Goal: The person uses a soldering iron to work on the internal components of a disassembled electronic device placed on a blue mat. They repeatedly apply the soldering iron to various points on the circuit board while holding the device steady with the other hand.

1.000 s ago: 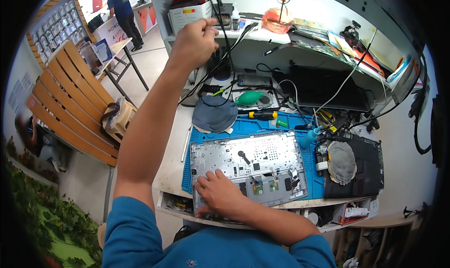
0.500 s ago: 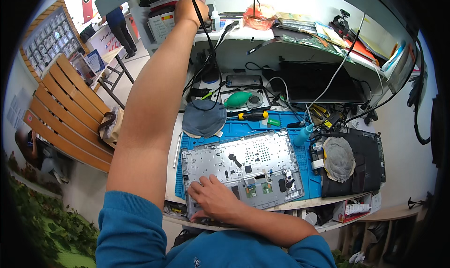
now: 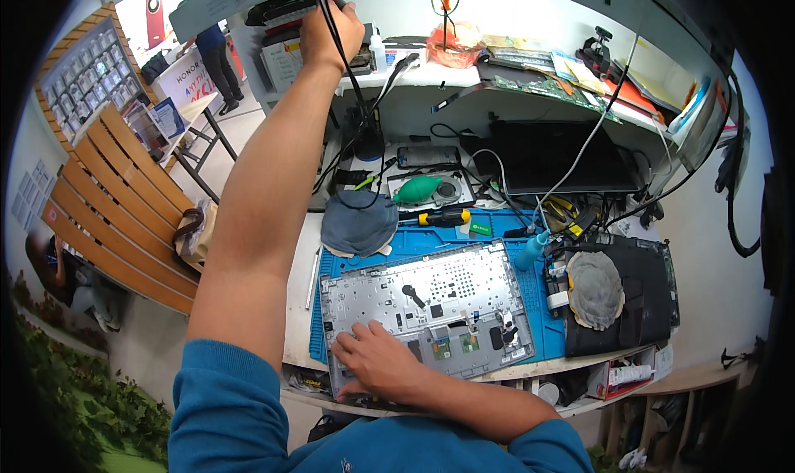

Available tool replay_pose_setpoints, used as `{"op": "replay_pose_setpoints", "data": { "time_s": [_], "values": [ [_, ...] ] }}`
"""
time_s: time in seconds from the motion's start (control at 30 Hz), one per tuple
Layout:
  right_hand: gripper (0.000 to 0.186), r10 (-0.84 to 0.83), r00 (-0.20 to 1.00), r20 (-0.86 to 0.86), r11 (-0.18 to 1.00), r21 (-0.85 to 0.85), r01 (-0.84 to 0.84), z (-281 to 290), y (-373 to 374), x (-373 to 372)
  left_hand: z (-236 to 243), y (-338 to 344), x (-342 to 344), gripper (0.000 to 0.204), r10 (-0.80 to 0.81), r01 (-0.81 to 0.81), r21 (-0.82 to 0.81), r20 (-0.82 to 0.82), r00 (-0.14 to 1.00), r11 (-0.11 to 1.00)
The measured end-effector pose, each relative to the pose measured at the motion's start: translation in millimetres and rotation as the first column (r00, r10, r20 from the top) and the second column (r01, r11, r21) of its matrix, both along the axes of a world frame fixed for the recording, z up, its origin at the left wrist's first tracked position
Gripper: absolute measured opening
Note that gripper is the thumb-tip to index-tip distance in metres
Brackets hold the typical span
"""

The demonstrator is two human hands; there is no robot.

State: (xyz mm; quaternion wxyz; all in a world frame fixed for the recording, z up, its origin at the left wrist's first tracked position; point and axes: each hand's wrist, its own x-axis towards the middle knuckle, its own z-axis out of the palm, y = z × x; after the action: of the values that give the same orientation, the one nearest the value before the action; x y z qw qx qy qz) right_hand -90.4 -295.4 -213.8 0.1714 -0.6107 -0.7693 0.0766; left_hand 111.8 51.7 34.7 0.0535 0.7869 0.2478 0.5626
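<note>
My left hand [image 3: 333,33] is raised at the shelf at the upper left, behind dark cables. Its fingers are curled, and a dark rod-like end shows at its top; what it grips I cannot make out. My right hand [image 3: 377,359] rests with spread fingers on the lower left part of a silver laptop chassis [image 3: 373,295], thumb by its near edge. The chassis lies slightly slanted on a blue repair mat [image 3: 530,295], with holes, small boards and a black piece on it. A grey round cloth pad [image 3: 358,222] lies beyond its far left corner.
A yellow-black screwdriver [image 3: 445,217], green blower bulb [image 3: 418,190] and teal bottle [image 3: 532,249] sit behind the chassis. At right, a second grey pad [image 3: 595,289] rests on a black laptop part [image 3: 642,307]. Cables hang over the bench; a white bottle [image 3: 378,51] stands on the shelf.
My left hand has shifted slightly left and down in the picture, still at the shelf. My right hand stays on the chassis. The whole view has tilted a little.
</note>
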Motion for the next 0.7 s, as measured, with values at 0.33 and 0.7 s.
{"op": "replay_pose_setpoints", "data": {
  "time_s": [0.33, 0.7],
  "values": [
    [0.088, 0.002, 1.000, 0.006, 1.000, -0.005, -0.002, 0, 0, -1, -37, -7, -53, 0.011, -0.400, 0.373, 0.192, 0.129, 0.907, 0.908],
    [0.084, -0.026, 1.000, 0.010, 0.999, 0.020, 0.025, 0, -2, -1, -28, -56, -207, 0.015, -0.353, 0.368, 0.457, -0.122, 0.928, 0.810]
  ]
}}
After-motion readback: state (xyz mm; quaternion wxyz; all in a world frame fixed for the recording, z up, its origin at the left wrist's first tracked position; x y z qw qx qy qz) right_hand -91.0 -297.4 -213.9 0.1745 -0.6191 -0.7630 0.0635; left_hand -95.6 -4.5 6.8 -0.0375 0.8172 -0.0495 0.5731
